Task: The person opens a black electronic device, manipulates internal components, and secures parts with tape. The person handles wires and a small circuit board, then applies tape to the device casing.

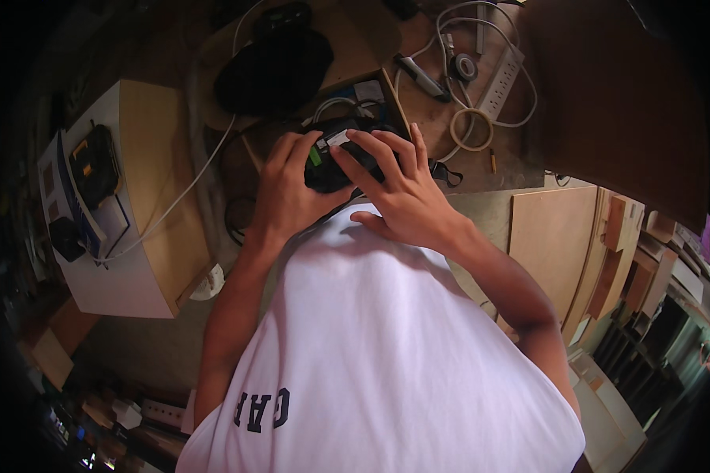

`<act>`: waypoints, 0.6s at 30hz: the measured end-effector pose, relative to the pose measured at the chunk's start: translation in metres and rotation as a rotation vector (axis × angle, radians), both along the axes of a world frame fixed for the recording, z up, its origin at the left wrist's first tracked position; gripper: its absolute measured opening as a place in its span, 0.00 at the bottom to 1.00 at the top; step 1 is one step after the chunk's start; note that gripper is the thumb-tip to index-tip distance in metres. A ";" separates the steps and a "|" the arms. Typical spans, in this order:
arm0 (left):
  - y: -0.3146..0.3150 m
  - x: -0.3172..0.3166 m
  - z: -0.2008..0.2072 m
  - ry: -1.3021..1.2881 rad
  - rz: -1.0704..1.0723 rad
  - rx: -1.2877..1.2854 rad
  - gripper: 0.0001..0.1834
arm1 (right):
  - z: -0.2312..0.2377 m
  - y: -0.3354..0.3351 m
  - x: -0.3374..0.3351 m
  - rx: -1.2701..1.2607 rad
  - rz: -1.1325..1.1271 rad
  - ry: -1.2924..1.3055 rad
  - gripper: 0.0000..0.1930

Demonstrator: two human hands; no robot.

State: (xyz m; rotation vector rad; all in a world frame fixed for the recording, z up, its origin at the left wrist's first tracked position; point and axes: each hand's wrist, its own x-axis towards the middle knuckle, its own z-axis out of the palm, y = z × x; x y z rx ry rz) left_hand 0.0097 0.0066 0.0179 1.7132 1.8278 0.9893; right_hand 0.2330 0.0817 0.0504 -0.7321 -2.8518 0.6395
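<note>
A black device with a bright green patch and a whitish label-like piece is close in front of my body, at the near side of an open cardboard box. Its exact kind cannot be made out. My left hand wraps round its left side, fingers bent over the top and thumb along the near edge. My right hand lies over its right side, with fingertips at the whitish piece and the thumb out toward my shirt. Much of the device is hidden under my fingers. Pale cables lie in the box behind it.
A black fuzzy pouch lies beyond the box. To the right are a power strip, a black-handled tool, a tape roll and a tan ring. At left, a white-sided box carries a black-and-yellow device.
</note>
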 end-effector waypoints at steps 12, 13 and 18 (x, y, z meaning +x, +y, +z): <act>-0.003 -0.003 -0.005 -0.028 0.096 0.018 0.44 | -0.024 0.092 0.100 0.094 -0.686 0.109 0.21; -0.003 -0.004 -0.005 -0.015 0.099 0.039 0.43 | -0.033 0.098 0.121 0.092 -0.719 0.076 0.19; -0.016 -0.019 -0.012 -0.084 0.203 0.105 0.42 | -0.055 0.088 0.149 -0.073 -0.795 0.056 0.14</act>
